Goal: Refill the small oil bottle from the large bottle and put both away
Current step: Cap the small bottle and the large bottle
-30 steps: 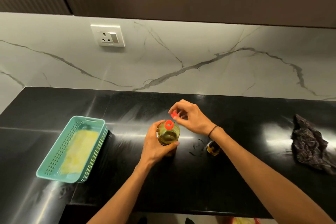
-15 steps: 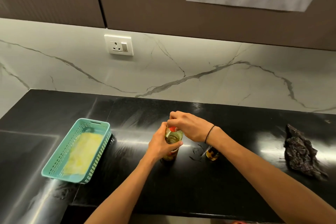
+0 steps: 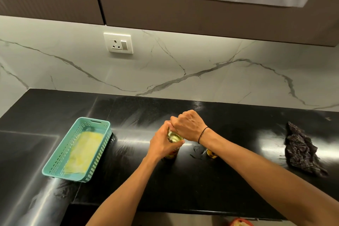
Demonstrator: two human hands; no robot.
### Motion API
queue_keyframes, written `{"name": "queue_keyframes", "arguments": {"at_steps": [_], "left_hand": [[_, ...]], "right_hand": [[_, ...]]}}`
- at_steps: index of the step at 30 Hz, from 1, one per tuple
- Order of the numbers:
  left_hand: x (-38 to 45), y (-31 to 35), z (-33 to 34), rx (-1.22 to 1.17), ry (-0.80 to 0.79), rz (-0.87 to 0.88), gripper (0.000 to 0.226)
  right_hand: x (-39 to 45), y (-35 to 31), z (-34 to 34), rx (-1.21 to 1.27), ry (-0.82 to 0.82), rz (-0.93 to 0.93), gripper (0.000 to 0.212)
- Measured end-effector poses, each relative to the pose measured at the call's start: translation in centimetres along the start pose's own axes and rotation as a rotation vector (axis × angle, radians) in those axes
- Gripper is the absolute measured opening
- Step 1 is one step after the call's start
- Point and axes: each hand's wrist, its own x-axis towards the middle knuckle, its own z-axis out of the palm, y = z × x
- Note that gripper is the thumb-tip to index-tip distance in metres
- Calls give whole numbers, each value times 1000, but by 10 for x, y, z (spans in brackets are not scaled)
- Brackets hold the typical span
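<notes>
The large oil bottle, clear with yellow oil, stands upright mid-counter. My left hand grips its body from the left. My right hand is curled over the bottle's top, covering the red cap, which is hidden under the fingers. The small oil bottle stands on the counter just right of the large one, mostly hidden under my right wrist; only its amber lower part shows.
A teal plastic basket lined with a yellow sheet sits at the left. A dark crumpled cloth lies at the right. The black counter ends at a marble backsplash with a wall socket; cabinets hang above.
My right hand brought the red cap down onto the large bottle's mouth and now closes over it. The camera tilted upward, showing more wall and cabinet.
</notes>
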Motion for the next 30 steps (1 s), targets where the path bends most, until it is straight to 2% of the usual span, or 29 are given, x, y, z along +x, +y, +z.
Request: {"name": "queue_keyframes", "arguments": {"at_steps": [3, 6, 9, 11, 13, 15, 17, 19, 22, 24, 26, 28, 30], "left_hand": [[-2, 4, 2, -19, 51, 2, 68], [-2, 3, -1, -26, 53, 7, 79], [1, 1, -4, 14, 29, 3, 70], [3, -2, -4, 25, 16, 16, 70], [5, -3, -1, 31, 23, 25, 74], [5, -2, 3, 33, 46, 33, 71], [5, -3, 6, 20, 80, 29, 63], [5, -6, 6, -1, 107, 13, 64], [7, -5, 3, -10, 118, -3, 91], [7, -1, 2, -33, 129, -23, 87], [6, 3, 2, -50, 127, -29, 80], [3, 1, 1, -58, 128, -33, 76], [0, 0, 1, -43, 111, -42, 69]], "right_hand": [[2, -18, -3, 13, 48, 176, 56], [4, -26, -5, 71, -44, 234, 51], [4, -7, -3, 71, -41, 60, 53], [5, 9, -1, -32, 4, -119, 50], [9, 23, 4, -117, -19, -281, 50], [14, 28, 3, -124, -40, -353, 50], [18, 28, 5, -94, -25, -307, 49], [19, 16, 7, -32, -28, -181, 49], [23, -12, -4, 85, -103, 92, 43], [28, -23, -13, 75, -175, 237, 33], [28, -26, -16, 86, -206, 362, 36], [23, -28, -14, 64, -153, 350, 45], [16, -25, -7, 19, -21, 189, 47]]}}
